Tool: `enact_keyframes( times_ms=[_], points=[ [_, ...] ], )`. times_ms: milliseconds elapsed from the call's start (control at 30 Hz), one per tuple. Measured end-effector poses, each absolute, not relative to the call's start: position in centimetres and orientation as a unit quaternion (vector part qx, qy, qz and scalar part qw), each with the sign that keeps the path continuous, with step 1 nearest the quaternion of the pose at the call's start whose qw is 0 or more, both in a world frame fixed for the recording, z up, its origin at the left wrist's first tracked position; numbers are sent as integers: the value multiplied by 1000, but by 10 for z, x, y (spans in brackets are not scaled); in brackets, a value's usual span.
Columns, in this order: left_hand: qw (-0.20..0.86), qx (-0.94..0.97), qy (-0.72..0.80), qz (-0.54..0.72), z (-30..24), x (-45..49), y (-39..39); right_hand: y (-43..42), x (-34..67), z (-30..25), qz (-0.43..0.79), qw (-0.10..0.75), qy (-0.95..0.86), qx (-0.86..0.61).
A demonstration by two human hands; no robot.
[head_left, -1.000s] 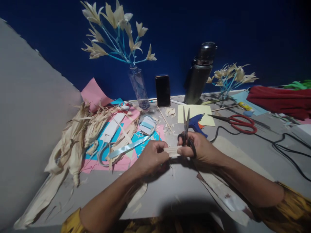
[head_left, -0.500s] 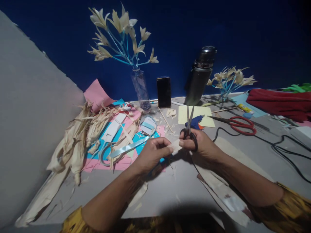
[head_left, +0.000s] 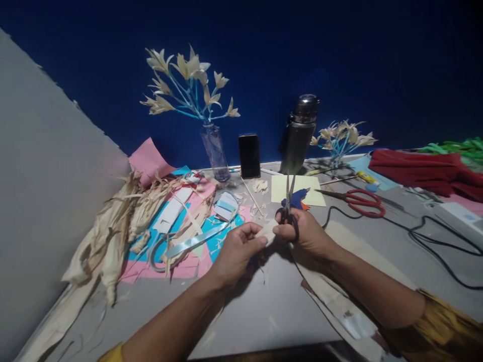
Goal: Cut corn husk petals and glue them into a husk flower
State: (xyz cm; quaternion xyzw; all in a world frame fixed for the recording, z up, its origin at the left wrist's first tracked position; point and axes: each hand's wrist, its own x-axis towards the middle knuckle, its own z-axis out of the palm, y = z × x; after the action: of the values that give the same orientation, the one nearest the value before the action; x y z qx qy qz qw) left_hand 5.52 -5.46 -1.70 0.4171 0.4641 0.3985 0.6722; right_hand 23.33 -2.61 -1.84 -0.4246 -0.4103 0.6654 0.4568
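Note:
My left hand (head_left: 238, 248) pinches one end of a small pale strip of corn husk (head_left: 267, 230) over the grey table (head_left: 264, 306). My right hand (head_left: 304, 232) pinches the strip's other end and also grips black-handled scissors (head_left: 288, 206), blades pointing up and away, slightly apart. Both hands meet at the table's middle, just in front of a blue glue gun (head_left: 296, 198).
A heap of dry corn husks (head_left: 121, 221) lies left on pink and blue paper. A vase of husk flowers (head_left: 215, 151), a phone (head_left: 249, 156) and a steel flask (head_left: 298, 134) stand at the back. Red scissors (head_left: 358, 199), a black cord (head_left: 426, 236) and red cloth (head_left: 426, 168) lie right.
The view has tipped and pulled back a little. Both hands stay joined on the husk strip, which has turned from flat to slanted; the scissor blades have parted slightly.

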Motion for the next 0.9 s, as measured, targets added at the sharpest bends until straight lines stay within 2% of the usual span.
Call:
enact_keyframes(
  times_ms=[100,333,600,767,900],
  points=[
    [703,400,439,390,-18,54,-52,-27,232,-17,672,478,-379,-419],
    [788,361,344,361,-22,45,-46,-33,228,-11,705,464,-365,-392],
    [760,395,353,377,-22,39,-37,-32,230,-16,688,489,-360,-397],
    [717,432,392,380,-16,37,-38,-28,235,-14,685,443,-403,-415],
    [724,414,437,337,-9,42,-43,-26,237,-15,678,424,-428,-422]
  ],
)
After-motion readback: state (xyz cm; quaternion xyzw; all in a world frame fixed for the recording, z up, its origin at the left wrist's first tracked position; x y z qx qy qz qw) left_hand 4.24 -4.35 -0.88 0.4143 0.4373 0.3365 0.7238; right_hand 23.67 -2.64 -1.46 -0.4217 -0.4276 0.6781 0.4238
